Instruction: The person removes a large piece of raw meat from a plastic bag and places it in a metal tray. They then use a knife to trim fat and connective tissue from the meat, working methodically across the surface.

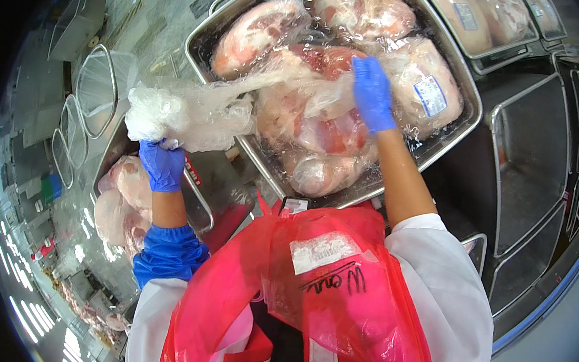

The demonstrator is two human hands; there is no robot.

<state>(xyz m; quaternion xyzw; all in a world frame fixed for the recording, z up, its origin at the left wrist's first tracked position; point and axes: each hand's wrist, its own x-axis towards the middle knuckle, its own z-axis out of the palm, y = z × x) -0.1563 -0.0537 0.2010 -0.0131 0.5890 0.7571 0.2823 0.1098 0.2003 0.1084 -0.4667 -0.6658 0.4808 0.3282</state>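
Clenched in the left hand (pixel 162 164) is a bunched wad of clear plastic film (pixel 186 113), crinkled and milky where it gathers, drawn out past the near left corner of a large steel tray (pixel 462 79) and stretching in a thin sheet back over the meat. That hand wears a blue glove, its fist turned upward, the forearm rising from a ruffled blue sleeve cover. Over the middle of the tray the right hand (pixel 373 94), gloved in blue too, lies flat with fingers together and pointing to the far edge, pressing on the film atop a wrapped cut of raw meat (pixel 321 125); it grasps nothing, the bare forearm reaching from a white sleeve. Several such cuts fill the tray, pink and red with pale fat, glossy under wrap; one by the right edge bears a white label (pixel 431 95). Beyond the left corner sits a second tray of pale meat (pixel 121 202). Nearest the camera hangs a red plastic apron (pixel 334 300), shiny and creased.
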